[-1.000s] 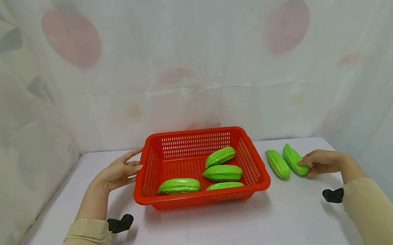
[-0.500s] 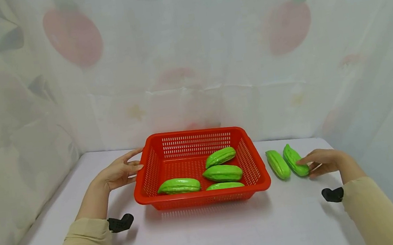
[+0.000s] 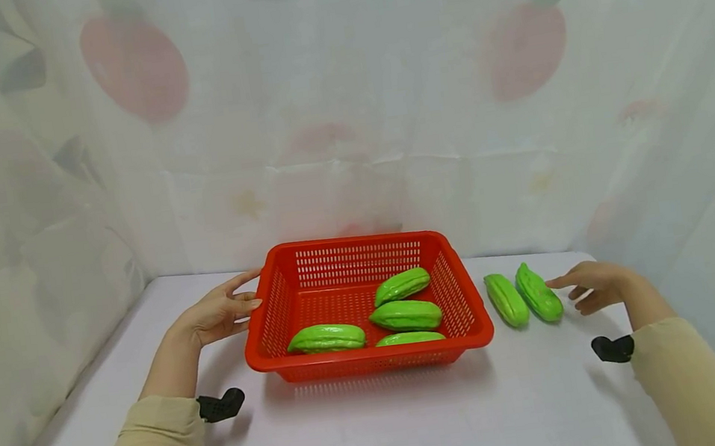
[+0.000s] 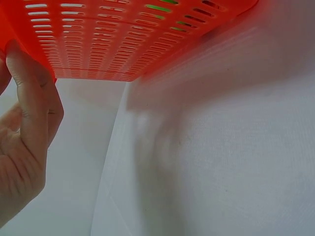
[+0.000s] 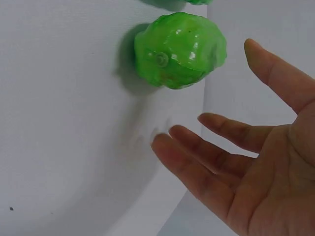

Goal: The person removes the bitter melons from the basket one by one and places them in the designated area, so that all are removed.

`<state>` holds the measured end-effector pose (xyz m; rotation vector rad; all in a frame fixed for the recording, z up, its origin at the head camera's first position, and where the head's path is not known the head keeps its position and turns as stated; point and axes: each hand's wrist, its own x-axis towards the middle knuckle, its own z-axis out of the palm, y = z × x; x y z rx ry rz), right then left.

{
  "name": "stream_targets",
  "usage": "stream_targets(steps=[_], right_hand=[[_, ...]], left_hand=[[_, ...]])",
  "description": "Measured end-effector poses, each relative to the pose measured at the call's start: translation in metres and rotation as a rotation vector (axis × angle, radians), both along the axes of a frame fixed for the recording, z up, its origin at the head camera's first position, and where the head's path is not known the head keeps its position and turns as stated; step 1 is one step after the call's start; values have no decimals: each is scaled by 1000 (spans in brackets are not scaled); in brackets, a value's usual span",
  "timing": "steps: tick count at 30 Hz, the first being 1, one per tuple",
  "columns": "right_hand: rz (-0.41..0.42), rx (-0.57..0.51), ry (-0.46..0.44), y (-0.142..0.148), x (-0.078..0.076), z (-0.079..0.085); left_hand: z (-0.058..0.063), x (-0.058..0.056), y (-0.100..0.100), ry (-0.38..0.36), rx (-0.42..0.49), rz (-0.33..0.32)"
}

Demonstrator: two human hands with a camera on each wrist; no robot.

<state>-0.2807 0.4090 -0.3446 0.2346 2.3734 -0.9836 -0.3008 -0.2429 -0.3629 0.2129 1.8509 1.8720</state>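
Two green gourds (image 3: 538,293) lie near the right hand (image 3: 598,285).

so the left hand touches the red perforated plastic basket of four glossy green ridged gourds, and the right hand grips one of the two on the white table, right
Not quite: the right hand grips neither. The right wrist view shows its fingers spread, with a gap between them and the nearer glossy green gourd. The rest of your statement holds.
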Motion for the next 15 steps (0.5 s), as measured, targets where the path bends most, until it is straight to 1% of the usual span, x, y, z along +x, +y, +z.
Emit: stream_targets(steps=[3, 7, 9, 15], right_hand=[[-8, 17, 30, 1, 0, 6], [1, 13, 106, 1, 2, 14], [19, 12, 146, 1, 2, 18], [39, 20, 236, -6, -4, 32]], left_hand=[[0, 0, 0, 0, -1, 2], [-1, 0, 0, -1, -2, 4], [0, 0, 0, -1, -1, 5], [-1, 0, 0, -1, 1, 5]])
